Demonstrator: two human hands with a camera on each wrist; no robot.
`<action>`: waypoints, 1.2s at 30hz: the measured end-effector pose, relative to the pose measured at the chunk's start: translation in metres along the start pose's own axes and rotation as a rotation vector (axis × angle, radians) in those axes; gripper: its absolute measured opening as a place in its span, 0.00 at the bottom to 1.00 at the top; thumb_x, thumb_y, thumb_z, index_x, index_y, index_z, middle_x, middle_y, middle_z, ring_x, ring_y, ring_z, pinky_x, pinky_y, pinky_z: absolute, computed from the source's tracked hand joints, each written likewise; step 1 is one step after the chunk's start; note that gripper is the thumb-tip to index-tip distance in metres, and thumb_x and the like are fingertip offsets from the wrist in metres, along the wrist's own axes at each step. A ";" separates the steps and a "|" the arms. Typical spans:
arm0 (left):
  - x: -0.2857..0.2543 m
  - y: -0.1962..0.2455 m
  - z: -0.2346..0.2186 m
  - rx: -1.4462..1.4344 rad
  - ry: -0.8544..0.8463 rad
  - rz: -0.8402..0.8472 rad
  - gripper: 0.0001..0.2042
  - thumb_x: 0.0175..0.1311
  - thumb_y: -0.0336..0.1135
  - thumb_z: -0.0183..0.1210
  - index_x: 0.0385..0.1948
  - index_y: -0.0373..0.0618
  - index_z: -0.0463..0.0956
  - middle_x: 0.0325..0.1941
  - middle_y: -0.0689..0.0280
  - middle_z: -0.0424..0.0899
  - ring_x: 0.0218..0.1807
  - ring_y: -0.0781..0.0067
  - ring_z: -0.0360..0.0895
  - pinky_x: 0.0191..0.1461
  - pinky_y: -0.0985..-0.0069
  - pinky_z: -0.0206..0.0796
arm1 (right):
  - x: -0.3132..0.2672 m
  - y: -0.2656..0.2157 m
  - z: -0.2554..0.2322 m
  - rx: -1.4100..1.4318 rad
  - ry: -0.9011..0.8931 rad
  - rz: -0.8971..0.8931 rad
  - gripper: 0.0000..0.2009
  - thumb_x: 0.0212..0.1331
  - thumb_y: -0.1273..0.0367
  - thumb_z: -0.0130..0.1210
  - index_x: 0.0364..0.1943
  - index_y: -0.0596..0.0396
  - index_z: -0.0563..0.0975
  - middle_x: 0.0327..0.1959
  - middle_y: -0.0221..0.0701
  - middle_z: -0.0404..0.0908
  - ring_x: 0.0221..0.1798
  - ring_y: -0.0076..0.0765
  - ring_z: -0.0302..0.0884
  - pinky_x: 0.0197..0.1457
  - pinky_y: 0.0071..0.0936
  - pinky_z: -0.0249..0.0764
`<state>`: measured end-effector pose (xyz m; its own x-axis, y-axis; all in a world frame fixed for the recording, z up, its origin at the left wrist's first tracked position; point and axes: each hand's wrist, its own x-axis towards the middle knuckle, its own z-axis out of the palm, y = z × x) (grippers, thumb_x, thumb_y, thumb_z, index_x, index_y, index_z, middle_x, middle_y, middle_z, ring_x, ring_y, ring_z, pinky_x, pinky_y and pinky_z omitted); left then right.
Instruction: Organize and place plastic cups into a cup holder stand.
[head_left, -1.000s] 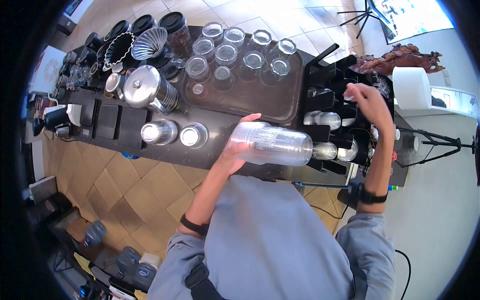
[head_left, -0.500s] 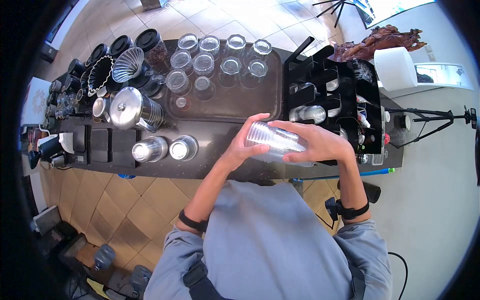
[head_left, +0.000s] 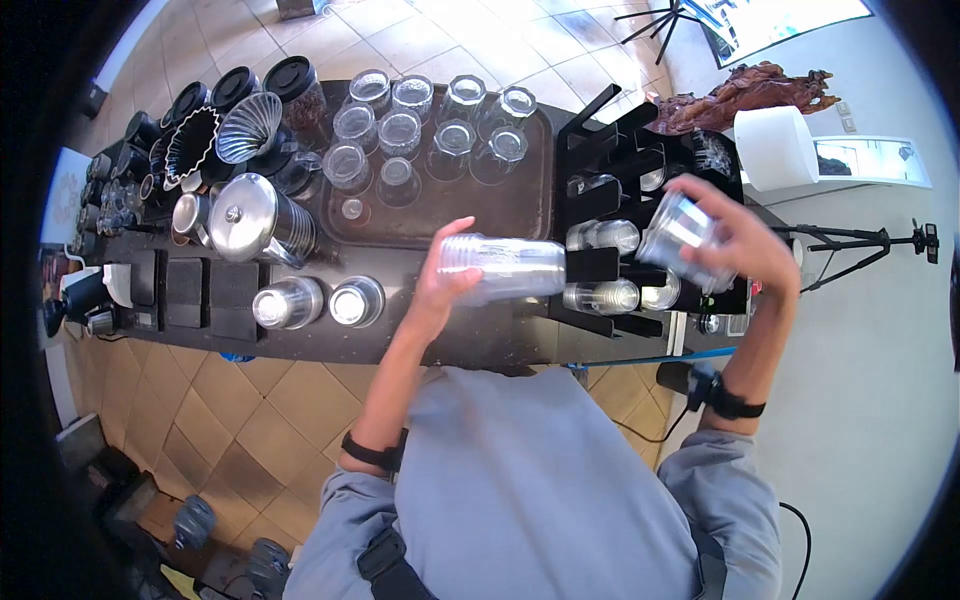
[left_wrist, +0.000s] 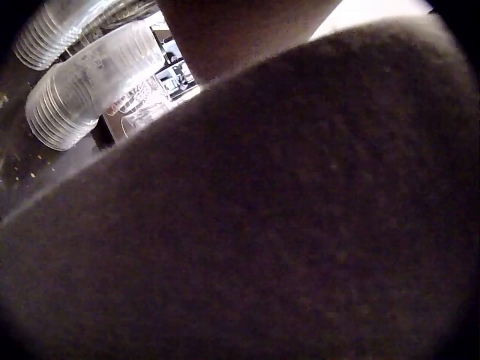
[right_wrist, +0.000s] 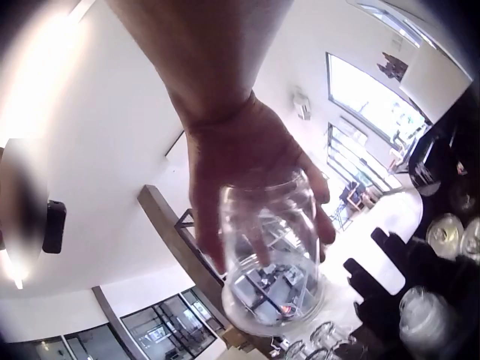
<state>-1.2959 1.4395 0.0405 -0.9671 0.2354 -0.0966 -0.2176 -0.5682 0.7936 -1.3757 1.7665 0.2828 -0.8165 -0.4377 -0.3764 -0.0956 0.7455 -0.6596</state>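
My left hand (head_left: 440, 280) grips a long stack of clear plastic cups (head_left: 515, 268), held sideways above the counter's front. Off to the right, my right hand (head_left: 750, 245) holds a clear cup (head_left: 682, 235) in front of a black rack (head_left: 592, 265), blurred by motion. In the right wrist view the fingers lie behind this see-through cup (right_wrist: 270, 255). Two upturned cup stacks (head_left: 357, 300) stand on the counter left of my left hand. A dark, close surface fills most of the left wrist view, with ridged clear cups (left_wrist: 97, 82) at its upper left.
The rack holds several clear cups (head_left: 605, 237) lying in its slots. Behind my left hand is a brown tray (head_left: 450, 220) with upturned glasses (head_left: 400, 130). A metal lidded pot (head_left: 240, 215), ribbed drippers (head_left: 250, 128) and dark-lidded jars (head_left: 290, 80) crowd the left side.
My right hand came from over the rack to the cup stack, then moved back right with a cup. The stack in my left hand shifted left in the view.
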 end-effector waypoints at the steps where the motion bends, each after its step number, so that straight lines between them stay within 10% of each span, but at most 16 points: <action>1: -0.002 0.001 -0.005 -0.015 0.027 -0.011 0.37 0.54 0.41 0.65 0.68 0.49 0.60 0.54 0.63 0.73 0.59 0.69 0.71 0.66 0.68 0.61 | 0.006 0.005 -0.016 -0.067 0.052 0.089 0.36 0.50 0.62 0.67 0.67 0.42 0.66 0.50 0.37 0.81 0.50 0.33 0.78 0.57 0.31 0.73; 7: -0.007 0.008 -0.009 0.016 0.050 -0.018 0.38 0.53 0.42 0.66 0.68 0.50 0.61 0.55 0.63 0.73 0.59 0.70 0.70 0.66 0.69 0.60 | 0.098 0.070 -0.035 -0.618 0.042 0.281 0.39 0.47 0.59 0.69 0.68 0.40 0.65 0.55 0.47 0.79 0.56 0.50 0.77 0.62 0.37 0.71; 20: -0.031 0.003 -0.014 0.118 0.070 -0.025 0.38 0.52 0.45 0.67 0.67 0.49 0.62 0.54 0.64 0.71 0.58 0.71 0.69 0.64 0.71 0.60 | 0.167 0.080 0.012 -0.590 -0.181 0.634 0.36 0.52 0.45 0.64 0.65 0.43 0.72 0.54 0.45 0.81 0.54 0.50 0.80 0.61 0.40 0.74; 26: -0.019 0.013 -0.002 0.113 0.023 -0.070 0.38 0.50 0.44 0.67 0.66 0.49 0.62 0.53 0.65 0.72 0.58 0.71 0.69 0.65 0.72 0.58 | 0.104 0.061 0.017 -0.584 0.270 0.242 0.22 0.62 0.51 0.58 0.53 0.50 0.79 0.44 0.37 0.85 0.45 0.45 0.83 0.49 0.39 0.76; 32: 0.010 0.012 0.027 0.115 -0.155 -0.122 0.37 0.50 0.43 0.68 0.64 0.49 0.63 0.54 0.66 0.71 0.58 0.72 0.68 0.64 0.72 0.59 | 0.038 -0.013 0.105 0.023 -0.057 -0.088 0.27 0.62 0.60 0.60 0.65 0.50 0.70 0.47 0.40 0.83 0.46 0.35 0.81 0.50 0.32 0.76; 36: 0.024 0.007 0.047 0.125 -0.298 -0.123 0.35 0.54 0.42 0.69 0.63 0.48 0.62 0.55 0.65 0.71 0.58 0.73 0.70 0.61 0.72 0.63 | 0.026 -0.003 0.132 0.034 -0.078 -0.064 0.38 0.55 0.56 0.65 0.71 0.48 0.63 0.56 0.45 0.79 0.53 0.51 0.80 0.57 0.38 0.74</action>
<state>-1.3145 1.4784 0.0715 -0.8494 0.5268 -0.0311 -0.2945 -0.4244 0.8562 -1.3217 1.6869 0.1891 -0.7623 -0.5227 -0.3818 -0.1254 0.6980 -0.7051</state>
